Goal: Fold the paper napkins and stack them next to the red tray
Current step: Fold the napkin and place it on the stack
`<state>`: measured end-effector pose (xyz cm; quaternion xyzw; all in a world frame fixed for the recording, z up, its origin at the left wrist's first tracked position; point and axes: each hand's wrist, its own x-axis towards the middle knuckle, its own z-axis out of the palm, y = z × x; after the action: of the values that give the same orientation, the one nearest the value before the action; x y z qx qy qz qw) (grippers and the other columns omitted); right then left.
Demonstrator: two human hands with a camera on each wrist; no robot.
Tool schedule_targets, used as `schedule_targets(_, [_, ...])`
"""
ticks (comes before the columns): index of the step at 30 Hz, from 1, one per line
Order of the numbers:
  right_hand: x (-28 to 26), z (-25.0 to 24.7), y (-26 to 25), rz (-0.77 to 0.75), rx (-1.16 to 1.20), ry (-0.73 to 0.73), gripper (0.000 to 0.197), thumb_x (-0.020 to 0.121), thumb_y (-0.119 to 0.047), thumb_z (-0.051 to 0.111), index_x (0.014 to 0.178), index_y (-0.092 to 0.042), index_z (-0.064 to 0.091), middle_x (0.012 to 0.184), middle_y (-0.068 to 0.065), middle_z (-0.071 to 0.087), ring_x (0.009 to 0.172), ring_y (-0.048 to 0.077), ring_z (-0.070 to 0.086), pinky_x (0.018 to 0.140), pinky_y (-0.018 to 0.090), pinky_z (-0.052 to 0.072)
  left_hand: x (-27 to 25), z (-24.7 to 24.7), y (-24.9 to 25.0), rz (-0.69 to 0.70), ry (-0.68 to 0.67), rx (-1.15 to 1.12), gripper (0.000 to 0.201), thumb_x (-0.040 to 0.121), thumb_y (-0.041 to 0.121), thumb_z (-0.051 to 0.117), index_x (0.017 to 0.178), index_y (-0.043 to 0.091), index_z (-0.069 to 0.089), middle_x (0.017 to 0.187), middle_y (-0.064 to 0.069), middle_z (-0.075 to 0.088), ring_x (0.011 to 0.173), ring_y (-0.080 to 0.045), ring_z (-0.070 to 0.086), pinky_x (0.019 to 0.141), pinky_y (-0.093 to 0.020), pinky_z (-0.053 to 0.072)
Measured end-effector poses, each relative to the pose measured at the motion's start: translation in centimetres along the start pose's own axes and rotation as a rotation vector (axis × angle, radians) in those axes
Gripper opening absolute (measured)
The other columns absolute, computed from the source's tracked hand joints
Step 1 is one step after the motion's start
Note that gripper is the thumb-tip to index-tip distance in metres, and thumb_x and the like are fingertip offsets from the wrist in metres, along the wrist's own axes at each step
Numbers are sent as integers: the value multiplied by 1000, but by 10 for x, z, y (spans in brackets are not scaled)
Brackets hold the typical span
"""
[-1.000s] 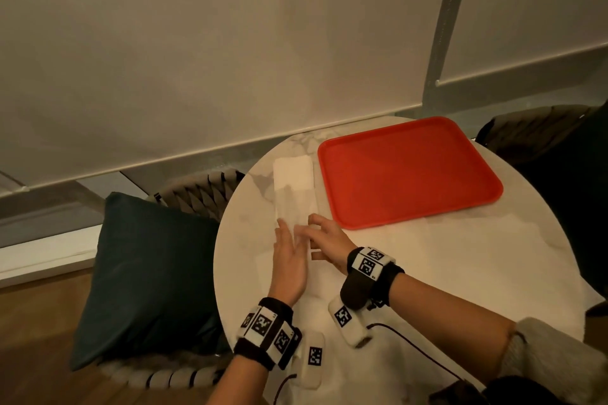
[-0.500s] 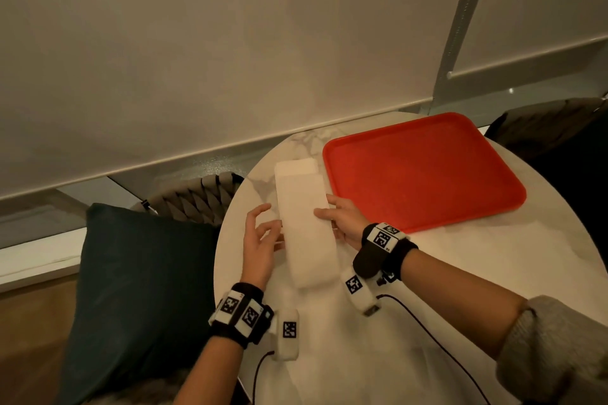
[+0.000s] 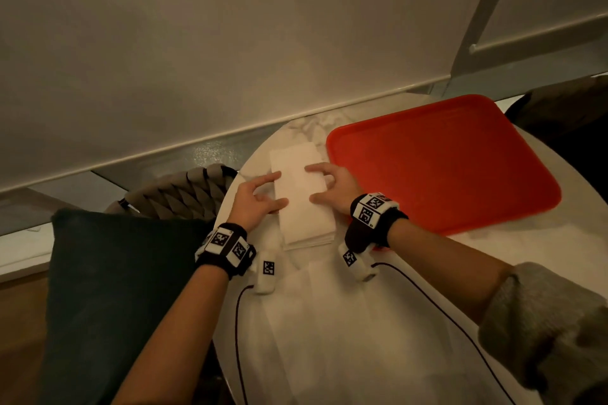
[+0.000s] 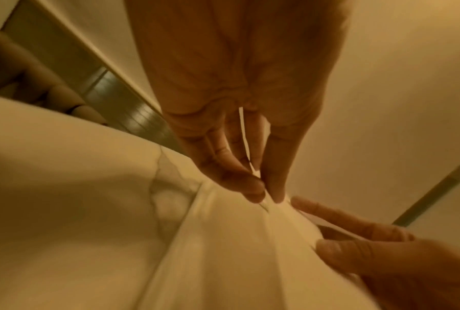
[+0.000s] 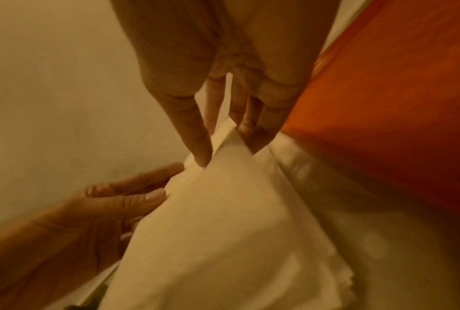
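A folded napkin (image 3: pixel 301 197) lies between the two hands on top of a stack of napkins (image 3: pixel 309 238), near the far left edge of the round marble table (image 3: pixel 411 273) and just beside the left rim of the red tray (image 3: pixel 441 161). The left hand (image 3: pixel 255 199) sits at the napkin's left long edge, fingers spread, index tip and thumb touching that edge. The right hand (image 3: pixel 335 186) sits at the right long edge, index finger and thumb resting on the top surface, the other fingers curled at the paper's side next to the tray. In the right wrist view the fingertips (image 5: pixel 202 153) press down on the napkin's far corner. How many napkins the stack holds cannot be told; several layered edges show at its near end. There is one tray, one table. A dark cushion (image 3: pixel 108 289) lies on a woven chair (image 3: pixel 177 194) off the table's left edge.
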<state>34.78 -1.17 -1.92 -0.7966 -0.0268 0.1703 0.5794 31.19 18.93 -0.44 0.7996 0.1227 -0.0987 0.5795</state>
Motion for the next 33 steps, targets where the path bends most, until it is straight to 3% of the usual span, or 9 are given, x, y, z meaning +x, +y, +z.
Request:
schedule_targets(3, [8, 4, 12, 11, -75, 39, 63, 67, 2, 79, 125, -15, 62, 104, 1, 56, 59, 0, 46, 53, 4, 38, 15, -1, -8, 22, -40, 97, 68, 69, -5, 81, 130, 16, 60, 130, -27, 56, 69, -19, 59, 74, -27, 59])
schedule_targets(6, [15, 10, 22, -23, -192, 36, 65, 65, -3, 82, 126, -12, 62, 118, 2, 52, 69, 2, 44, 59, 2, 36, 24, 2, -19, 28, -66, 165, 71, 69, -4, 81, 134, 14, 56, 147, -2, 44, 81, -22, 62, 80, -37, 59])
schedule_targets(10, [20, 16, 29, 25, -312, -2, 68, 67, -8, 84, 130, -9, 58, 117, 2, 44, 87, 13, 45, 77, 13, 38, 28, 8, -30, 44, -70, 330, 71, 72, 3, 81, 136, 12, 53, 149, -2, 35, 94, 9, 55, 89, -27, 52])
schedule_targets(13, [14, 12, 24, 43, -372, -16, 71, 70, -12, 81, 135, -15, 53, 112, 1, 36, 95, 15, 44, 90, 20, 38, 23, 14, -26, 9, -26, 498, 68, 78, 13, 79, 139, 13, 50, 146, -11, 32, 133, -20, 38, 106, -33, 40])
schedule_targets(15, [5, 1, 17, 23, -355, -11, 69, 72, -13, 80, 135, -17, 53, 111, 2, 38, 94, 13, 43, 88, 19, 38, 13, 16, -17, 37, 40, 559, 60, 82, 19, 75, 137, 14, 52, 142, -12, 34, 126, -26, 43, 108, -35, 39])
schedule_targets(19, [-31, -32, 7, -25, -329, 45, 57, 71, -17, 81, 124, -22, 62, 104, 3, 48, 83, 13, 48, 80, 24, 43, -35, 29, 1, 147, 110, 576, 34, 88, 21, 69, 121, 17, 62, 119, -6, 54, 86, -19, 60, 84, -33, 50])
schedule_targets(23, [-89, -61, 13, 6, -266, 99, 39, 72, -15, 80, 110, -22, 69, 103, 0, 58, 76, 12, 53, 76, 29, 49, -98, 61, -15, 85, 52, 541, 18, 86, 18, 68, 104, 13, 67, 97, -2, 65, 77, -16, 61, 73, -26, 48])
schedule_targets(27, [-145, -63, 40, 53, -280, -3, 33, 76, -10, 77, 107, -17, 69, 92, -13, 55, 79, 11, 57, 76, 25, 46, -147, 98, -46, -68, 111, 574, 23, 85, 19, 69, 105, 9, 63, 96, -5, 62, 88, -22, 60, 79, -30, 49])
schedule_targets(33, [-201, -49, 82, 106, -573, -107, 36, 77, -26, 73, 112, -27, 64, 119, -4, 49, 112, 17, 47, 97, 32, 42, -191, 142, -58, -213, 152, 720, 60, 85, 42, 68, 127, 6, 45, 123, -11, 47, 112, -29, 47, 88, -38, 46])
